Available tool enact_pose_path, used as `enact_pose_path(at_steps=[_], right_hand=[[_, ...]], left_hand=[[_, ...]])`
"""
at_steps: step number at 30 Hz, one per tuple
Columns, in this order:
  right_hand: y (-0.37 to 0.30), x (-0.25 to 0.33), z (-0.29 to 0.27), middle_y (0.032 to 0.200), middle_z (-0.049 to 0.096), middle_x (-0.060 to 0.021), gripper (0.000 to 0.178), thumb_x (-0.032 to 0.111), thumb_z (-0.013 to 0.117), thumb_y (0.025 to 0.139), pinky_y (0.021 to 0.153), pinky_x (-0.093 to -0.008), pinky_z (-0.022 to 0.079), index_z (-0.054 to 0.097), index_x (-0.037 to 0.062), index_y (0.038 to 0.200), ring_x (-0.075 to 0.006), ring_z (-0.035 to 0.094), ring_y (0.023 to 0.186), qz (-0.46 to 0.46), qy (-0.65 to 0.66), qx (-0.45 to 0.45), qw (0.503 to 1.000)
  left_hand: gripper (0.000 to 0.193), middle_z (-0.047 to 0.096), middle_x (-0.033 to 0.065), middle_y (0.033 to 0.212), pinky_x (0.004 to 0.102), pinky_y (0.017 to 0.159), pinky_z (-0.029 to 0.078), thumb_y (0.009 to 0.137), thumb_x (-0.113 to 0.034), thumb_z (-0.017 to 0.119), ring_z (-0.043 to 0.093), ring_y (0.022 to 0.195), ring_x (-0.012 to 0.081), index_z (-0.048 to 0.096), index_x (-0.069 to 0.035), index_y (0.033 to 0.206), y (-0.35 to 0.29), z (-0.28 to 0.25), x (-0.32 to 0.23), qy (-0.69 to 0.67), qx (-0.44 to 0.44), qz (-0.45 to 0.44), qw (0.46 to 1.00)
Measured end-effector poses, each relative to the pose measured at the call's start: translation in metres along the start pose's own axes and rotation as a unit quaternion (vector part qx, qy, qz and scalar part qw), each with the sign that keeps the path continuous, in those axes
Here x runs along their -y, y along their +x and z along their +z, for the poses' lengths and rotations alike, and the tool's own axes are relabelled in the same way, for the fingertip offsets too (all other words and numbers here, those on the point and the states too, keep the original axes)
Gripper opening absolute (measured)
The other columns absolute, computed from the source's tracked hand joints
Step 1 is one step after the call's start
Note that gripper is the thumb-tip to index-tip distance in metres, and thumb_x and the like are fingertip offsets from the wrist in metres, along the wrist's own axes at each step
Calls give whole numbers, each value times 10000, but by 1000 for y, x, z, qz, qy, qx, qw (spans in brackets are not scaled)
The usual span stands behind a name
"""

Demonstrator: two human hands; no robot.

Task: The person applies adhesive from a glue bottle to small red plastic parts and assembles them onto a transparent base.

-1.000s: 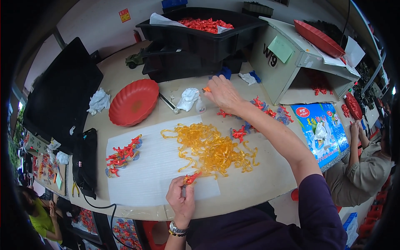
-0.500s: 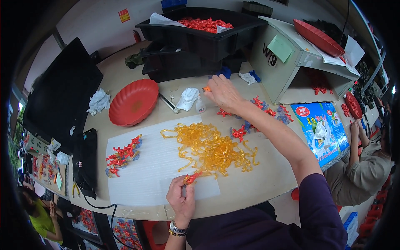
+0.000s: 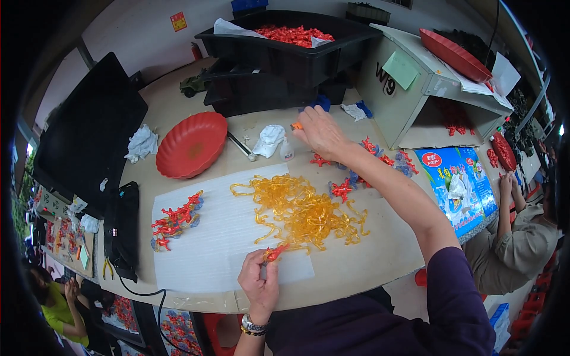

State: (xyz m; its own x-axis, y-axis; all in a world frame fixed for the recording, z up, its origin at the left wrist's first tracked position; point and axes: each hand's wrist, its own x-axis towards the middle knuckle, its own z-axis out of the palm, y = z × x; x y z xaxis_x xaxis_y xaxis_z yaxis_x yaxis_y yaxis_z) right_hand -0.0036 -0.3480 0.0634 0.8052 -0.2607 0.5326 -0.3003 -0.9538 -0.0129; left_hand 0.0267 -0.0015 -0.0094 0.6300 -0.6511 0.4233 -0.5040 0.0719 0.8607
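Observation:
Near the table's front edge, my left hand [image 3: 259,283] pinches a small red figure [image 3: 274,253] between thumb and fingers. My right hand [image 3: 323,135] reaches far across the table, with a small orange piece [image 3: 296,126] at its closed fingertips; its kind I cannot make out. A tangled pile of translucent yellow strands [image 3: 306,207] lies between the hands, partly on a white sheet [image 3: 205,261]. Several red figures with bluish clear parts [image 3: 180,215] lie in a row on the sheet's left. More such figures [image 3: 342,189] lie under and beside my right forearm.
A red scalloped bowl [image 3: 191,146], crumpled white cloth [image 3: 270,137] and small clear bottle [image 3: 287,150] stand beyond the sheet. Behind are black bins [image 3: 279,62] of red pieces. A grey open box [image 3: 409,89] stands right, near another person [image 3: 510,249]. A black case [image 3: 122,231] lies left.
Both my hands keep almost the same place and grip. The whole view has shifted very slightly. At the lower left, another person's hands have moved a little.

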Motion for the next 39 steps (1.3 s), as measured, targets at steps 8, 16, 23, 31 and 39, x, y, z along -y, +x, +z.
enact_pose_path(at_steps=[8,16,23,31,39], right_hand=[[2,-25,13,1019,542,-174,312,278,561,936,826,-409,442,557,-26,1004,-302,501,961,57,-4,61,997],[9,-47,43,1190,522,-175,387,272,593,910,966,-479,428,577,-16,1168,-308,468,1162,153,-1,216,964],[6,-18,27,1187,584,-117,416,101,751,742,970,-406,423,603,31,1124,-294,492,1135,144,82,170,971],[5,15,44,1041,662,-164,445,77,773,711,871,-358,485,589,-2,1108,-259,611,988,221,313,115,917],[0,10,-7,897,641,-191,273,103,665,819,773,-426,487,538,5,1041,-349,636,896,258,355,19,898]], left_hand=[[136,655,167,924,327,746,507,812,13,639,643,820,273,624,36,945,2,3,-4,1,-24,-23,999],[131,655,167,923,325,747,506,812,18,633,643,822,272,627,33,942,3,4,-5,-9,-28,-15,999],[123,652,169,923,328,739,503,819,12,631,638,815,275,625,35,939,3,1,-5,3,-30,-4,1000],[140,647,170,941,318,728,500,843,-9,633,632,816,252,606,36,972,0,4,-1,-13,-31,1,999],[124,647,163,951,306,722,498,858,-22,633,625,813,228,605,38,963,-3,4,-1,-30,-43,-12,999]])
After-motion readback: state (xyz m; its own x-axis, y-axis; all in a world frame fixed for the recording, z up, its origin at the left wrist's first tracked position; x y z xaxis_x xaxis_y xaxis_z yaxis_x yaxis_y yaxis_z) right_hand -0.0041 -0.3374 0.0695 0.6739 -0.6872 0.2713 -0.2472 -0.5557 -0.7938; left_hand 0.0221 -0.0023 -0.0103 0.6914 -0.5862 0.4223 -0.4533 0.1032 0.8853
